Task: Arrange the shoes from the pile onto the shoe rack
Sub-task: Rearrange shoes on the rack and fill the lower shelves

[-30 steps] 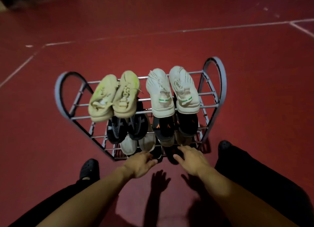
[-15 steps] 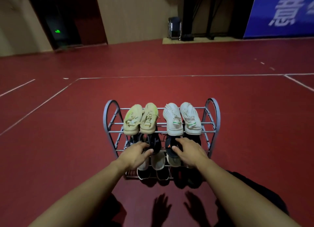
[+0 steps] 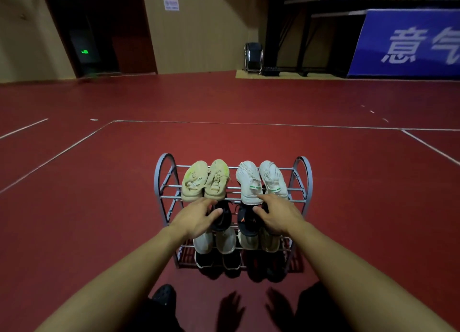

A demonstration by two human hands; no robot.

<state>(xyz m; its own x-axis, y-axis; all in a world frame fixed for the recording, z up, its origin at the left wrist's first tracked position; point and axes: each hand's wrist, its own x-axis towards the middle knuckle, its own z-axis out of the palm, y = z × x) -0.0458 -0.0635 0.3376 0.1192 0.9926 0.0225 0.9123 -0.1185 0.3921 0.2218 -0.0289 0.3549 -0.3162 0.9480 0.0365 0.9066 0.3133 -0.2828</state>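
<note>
A: Shoes where?
B: All on shoe rack (image 3: 302,182). Top tier: yellowish pair (image 3: 205,181) just beyond L hand (image 3: 196,218), white pair w/ green marks (image 3: 260,181) just beyond R hand (image 3: 277,217). Black shoe (image 3: 222,217) by L thumb, black shoe w/ orange marks (image 3: 245,219) by R thumb, 2nd tier. Pale pairs under both hands, dark ones lowest.
A: Hands?
B: Both spread, fingers relaxed, holding nothing. Can't tell if touching shoes.
A: Surroundings?
B: Rack on red floor (image 3: 99,219) w/ white lines. Hand shadows nearer than wrists. Far beyond: blue banner (image 3: 408,43), folded chair (image 3: 253,58).
</note>
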